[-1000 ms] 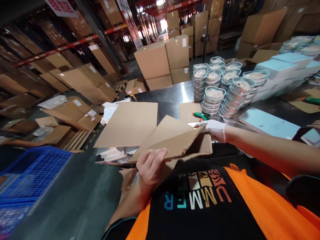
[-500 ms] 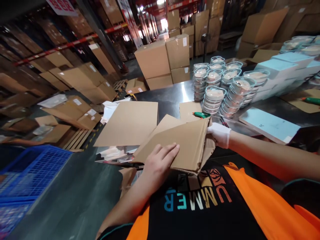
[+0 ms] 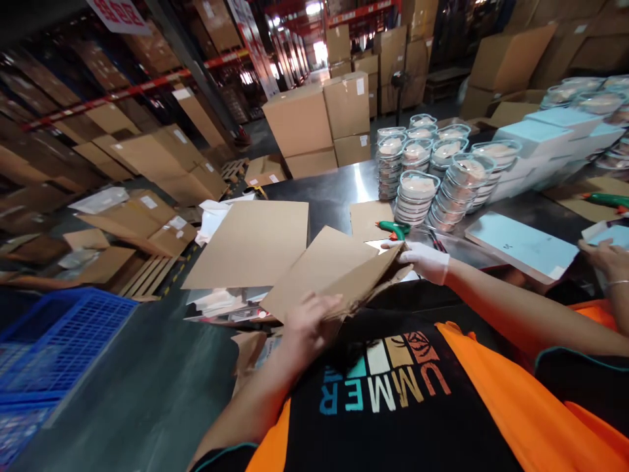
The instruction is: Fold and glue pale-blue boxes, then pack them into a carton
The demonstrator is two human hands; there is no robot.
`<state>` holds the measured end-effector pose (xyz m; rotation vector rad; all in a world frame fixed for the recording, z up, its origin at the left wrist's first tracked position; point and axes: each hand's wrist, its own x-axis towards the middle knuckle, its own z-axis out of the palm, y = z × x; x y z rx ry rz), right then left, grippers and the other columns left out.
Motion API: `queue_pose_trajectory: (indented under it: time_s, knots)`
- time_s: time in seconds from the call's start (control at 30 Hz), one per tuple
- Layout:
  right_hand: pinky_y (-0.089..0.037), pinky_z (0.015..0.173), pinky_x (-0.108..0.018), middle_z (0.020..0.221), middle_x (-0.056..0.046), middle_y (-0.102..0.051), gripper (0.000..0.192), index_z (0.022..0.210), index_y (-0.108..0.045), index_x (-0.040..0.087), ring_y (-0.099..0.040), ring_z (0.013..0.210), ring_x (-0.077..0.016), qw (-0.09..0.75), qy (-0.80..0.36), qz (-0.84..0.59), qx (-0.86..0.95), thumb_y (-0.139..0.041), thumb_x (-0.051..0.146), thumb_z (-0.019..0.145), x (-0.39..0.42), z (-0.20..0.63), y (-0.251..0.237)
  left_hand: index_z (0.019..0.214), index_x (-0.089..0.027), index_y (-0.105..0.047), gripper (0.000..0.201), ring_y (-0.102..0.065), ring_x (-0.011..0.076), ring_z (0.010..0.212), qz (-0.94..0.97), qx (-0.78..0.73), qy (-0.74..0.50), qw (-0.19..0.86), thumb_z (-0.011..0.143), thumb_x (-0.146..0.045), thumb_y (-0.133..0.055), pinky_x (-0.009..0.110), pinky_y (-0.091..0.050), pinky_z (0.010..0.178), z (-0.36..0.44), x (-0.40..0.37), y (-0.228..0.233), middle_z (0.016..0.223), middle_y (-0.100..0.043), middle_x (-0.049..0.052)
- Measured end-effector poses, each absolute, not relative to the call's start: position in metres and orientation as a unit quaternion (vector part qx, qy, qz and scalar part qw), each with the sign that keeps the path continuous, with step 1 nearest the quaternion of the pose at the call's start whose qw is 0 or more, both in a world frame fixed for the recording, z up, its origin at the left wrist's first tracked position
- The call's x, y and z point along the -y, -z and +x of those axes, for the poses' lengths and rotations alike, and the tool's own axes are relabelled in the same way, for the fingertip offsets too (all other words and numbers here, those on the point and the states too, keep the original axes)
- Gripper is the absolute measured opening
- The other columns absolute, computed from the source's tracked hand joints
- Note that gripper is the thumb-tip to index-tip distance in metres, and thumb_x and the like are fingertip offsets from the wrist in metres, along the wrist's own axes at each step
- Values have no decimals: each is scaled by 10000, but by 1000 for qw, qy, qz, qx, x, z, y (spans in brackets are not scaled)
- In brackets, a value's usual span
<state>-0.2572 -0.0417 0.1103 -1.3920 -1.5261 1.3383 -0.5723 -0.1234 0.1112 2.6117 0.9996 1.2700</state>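
Observation:
A folded piece of brown cardboard (image 3: pixel 361 278) is tilted up over the near edge of the table. My bare left hand (image 3: pixel 309 321) grips its near edge, the fingers lying over the top and slightly blurred. My right hand (image 3: pixel 427 260), in a white glove, closes on the right edge of the cardboard; some of its fingers are hidden behind it. Just beyond the right hand, a green glue gun (image 3: pixel 397 229) lies by a small cardboard piece (image 3: pixel 371 219). A flat cardboard sheet (image 3: pixel 250 242) rests to the left.
Stacks of clear round-cornered containers (image 3: pixel 417 196) stand at the back of the table. To the right are white boxes (image 3: pixel 521 246), another green glue gun (image 3: pixel 607 199) and another person's hand (image 3: pixel 609 259) at a box. A blue crate (image 3: pixel 63 347) is at left.
The cardboard's right side has tipped down and toward me, and its upper panel shows more. Both hands keep hold. Another person's hand has come into view at the right.

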Motion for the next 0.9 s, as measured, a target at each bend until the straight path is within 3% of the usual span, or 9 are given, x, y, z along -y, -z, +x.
queue_pose_trajectory:
  time_s: [0.07, 0.13, 0.23, 0.3, 0.53, 0.73, 0.83, 0.9]
  knots:
    - [-653, 883, -307, 943, -84, -816, 307, 1084, -770, 109, -768, 938, -182, 374, -517, -461, 616, -522, 283, 1035, 34, -258, -120, 853, -186, -812, 185, -731, 207, 649, 759, -423, -474, 142, 972, -289, -714, 313, -611, 633, -578, 109, -107, 759, -815, 59]
    - [-646, 927, -309, 1049, -110, -818, 390, 1080, -756, 107, -763, 1024, -182, 400, -500, -410, 650, -610, 465, 1033, 27, -264, -129, 782, -184, -812, 255, -753, 243, 684, 639, -507, -530, 233, 874, -422, -809, 333, -623, 640, -581, 94, -105, 739, -810, 58]
    - [-622, 1054, -450, 1289, -166, -776, 803, 1277, -704, 133, -727, 1245, -311, 447, -480, -385, 649, -954, 623, 692, 19, -278, -140, 804, -161, -835, 386, -796, 313, 808, 501, -555, -585, 313, 692, -524, -907, 368, -649, 717, -580, 76, -108, 803, -833, 93]
    - [-584, 1110, -540, 1401, -178, -727, 1013, 1385, -639, 178, -679, 1327, -388, 474, -473, -388, 634, -1025, 623, 560, 18, -283, -148, 806, -151, -837, 437, -805, 338, 840, 443, -564, -609, 338, 603, -525, -935, 377, -654, 726, -578, 70, -113, 825, -839, 114]
    - [-544, 1161, -570, 1351, -120, -764, 781, 1349, -670, 224, -688, 1313, -406, 464, -424, -406, 663, -952, 543, 694, 44, -280, -175, 673, -167, -777, 386, -781, 300, 750, 383, -538, -674, 332, 507, -471, -946, 359, -649, 697, -585, 74, -116, 737, -810, 102]
    - [-603, 1071, -524, 1274, -111, -804, 658, 1290, -724, 206, -746, 1216, -382, 450, -402, -400, 690, -903, 569, 771, 54, -283, -173, 748, -159, -808, 465, -757, 243, 711, 379, -508, -686, 359, 501, -502, -1001, 309, -627, 663, -594, 74, -100, 777, -821, 95]
    - [-600, 1104, -514, 1382, -128, -764, 748, 1433, -674, 221, -730, 1278, -372, 457, -354, -368, 728, -892, 589, 820, 54, -273, -182, 775, -160, -803, 510, -775, 256, 759, 407, -489, -690, 344, 529, -555, -1012, 331, -648, 724, -600, 71, -94, 801, -818, 94]
    - [-589, 1127, -497, 1553, -162, -652, 871, 1595, -550, 248, -710, 1317, -350, 499, -227, -328, 770, -894, 546, 852, 56, -262, -201, 787, -162, -805, 513, -782, 267, 781, 442, -481, -691, 308, 556, -573, -1009, 355, -659, 766, -608, 69, -96, 811, -817, 94]
